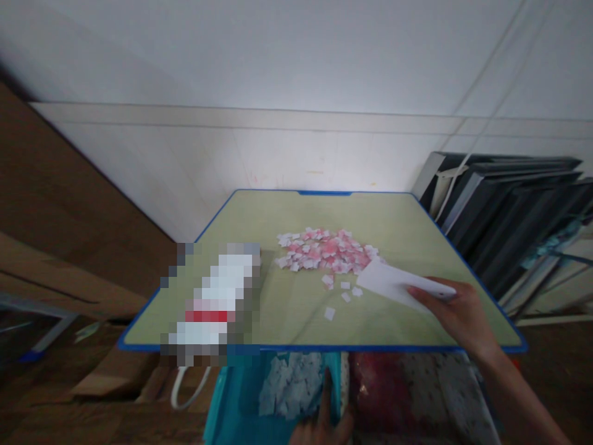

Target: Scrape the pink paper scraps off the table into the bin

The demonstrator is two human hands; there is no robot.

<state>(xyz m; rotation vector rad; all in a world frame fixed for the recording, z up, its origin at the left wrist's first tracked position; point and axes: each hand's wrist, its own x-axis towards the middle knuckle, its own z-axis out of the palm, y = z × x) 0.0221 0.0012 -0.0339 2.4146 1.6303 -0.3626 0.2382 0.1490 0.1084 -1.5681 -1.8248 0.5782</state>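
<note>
My right hand (451,309) grips a flat white card-like sheet (393,283) by its near end, thumb on top. The sheet's far corner touches or overlaps the right edge of a pile of small pink and white paper pieces (327,250) on the table. A few loose white pieces (330,314) lie in front of the pile. Low in the view, my left hand (322,426) is over the right side of a teal tray (238,395), index finger stretched out and the other fingers partly cut off. Inside the tray lie many pale paper pieces (291,383).
The pale green folding table (217,232) has a blue rim and stands against a white wall. A blurred white and red item (213,296) is at its left, a white loop (188,395) hanging below. Dark flat panels (519,191) lean at right. A brown board (69,173) stands left.
</note>
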